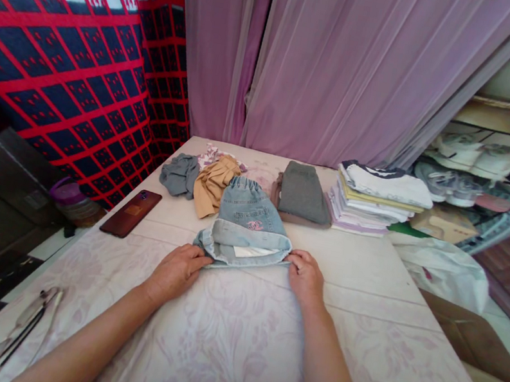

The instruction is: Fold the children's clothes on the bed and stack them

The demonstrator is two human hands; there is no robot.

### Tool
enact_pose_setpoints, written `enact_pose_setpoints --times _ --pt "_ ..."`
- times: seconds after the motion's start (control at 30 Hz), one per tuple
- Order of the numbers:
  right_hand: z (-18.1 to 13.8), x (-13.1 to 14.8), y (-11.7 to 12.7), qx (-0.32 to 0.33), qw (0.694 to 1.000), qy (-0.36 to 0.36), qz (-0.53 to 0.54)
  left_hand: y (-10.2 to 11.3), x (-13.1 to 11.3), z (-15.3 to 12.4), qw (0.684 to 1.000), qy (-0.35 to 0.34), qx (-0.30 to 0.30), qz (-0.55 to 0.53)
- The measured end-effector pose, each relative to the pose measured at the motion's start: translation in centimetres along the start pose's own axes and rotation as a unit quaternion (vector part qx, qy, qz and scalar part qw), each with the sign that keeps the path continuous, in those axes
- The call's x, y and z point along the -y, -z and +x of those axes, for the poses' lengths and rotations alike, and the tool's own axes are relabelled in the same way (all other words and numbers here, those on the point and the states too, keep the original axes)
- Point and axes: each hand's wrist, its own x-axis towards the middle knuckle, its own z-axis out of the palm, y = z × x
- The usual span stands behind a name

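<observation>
A small pair of light blue denim shorts [250, 219] with an elastic waist lies on the white patterned table cover [230, 337], its near end folded back so a white label shows. My left hand [178, 271] pinches the folded edge at its left corner. My right hand [305, 276] pinches the same edge at its right corner. Both hands rest on the cover with the fingers closed on the denim.
Behind the shorts lie crumpled grey [180, 174] and tan [211, 185] garments, a folded grey-green piece [302, 191] and a stack of folded clothes [375, 201]. A dark red phone [131, 212] lies at the left. Scissors [30, 323] lie near the front left edge. A purple curtain [345, 62] hangs behind.
</observation>
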Motion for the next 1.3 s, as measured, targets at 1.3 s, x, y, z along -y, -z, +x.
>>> enact_pose_setpoints --times 1.3 --pt "3.3 5.9 2.9 0.135 0.981 -0.111 -0.089 3.3 3.4 3.7 0.979 0.19 -0.064 -0.028"
